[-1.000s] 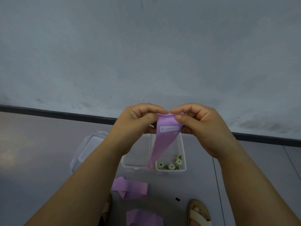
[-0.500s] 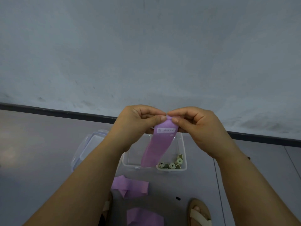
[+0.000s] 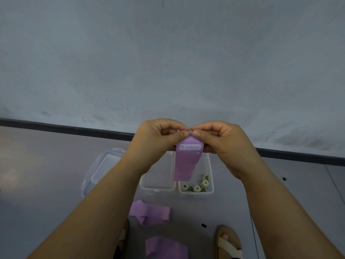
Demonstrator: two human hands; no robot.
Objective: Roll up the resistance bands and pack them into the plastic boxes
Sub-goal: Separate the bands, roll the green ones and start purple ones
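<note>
A pale grey wall (image 3: 168,62) fills everything above the fingers, and a dark baseboard (image 3: 74,127) at their height joins it to the grey floor (image 3: 46,165) below. Both bare forearms reach up from the lower edge. The left hand (image 3: 155,139) and right hand (image 3: 222,143) meet with their curled fingers (image 3: 179,135) clamped on the top end of a purple resistance band (image 3: 186,163), thumbs nearly touching each other. The band hangs straight down from the fingers, and a white label (image 3: 190,147) with upside-down lettering lies across it just below the thumbs. Its top edge is hidden between the fingertips, so it may be partly rolled there, though that cannot be told. Below and left of the fingers a clear lid (image 3: 100,169) lies on the floor. Directly beneath them stands an empty plastic box (image 3: 158,187), and touching its right side is a second plastic box (image 3: 211,176) holding rolled green bands (image 3: 197,187). The hanging band's lower end overlaps both boxes in this view. Further below the fingers a loose purple band (image 3: 151,214) lies crumpled on the floor, with another purple band (image 3: 164,246) nearer the bottom edge. Below the right hand a foot in a sandal (image 3: 228,243) shows, and a small black speck (image 3: 204,225) lies beside it.
</note>
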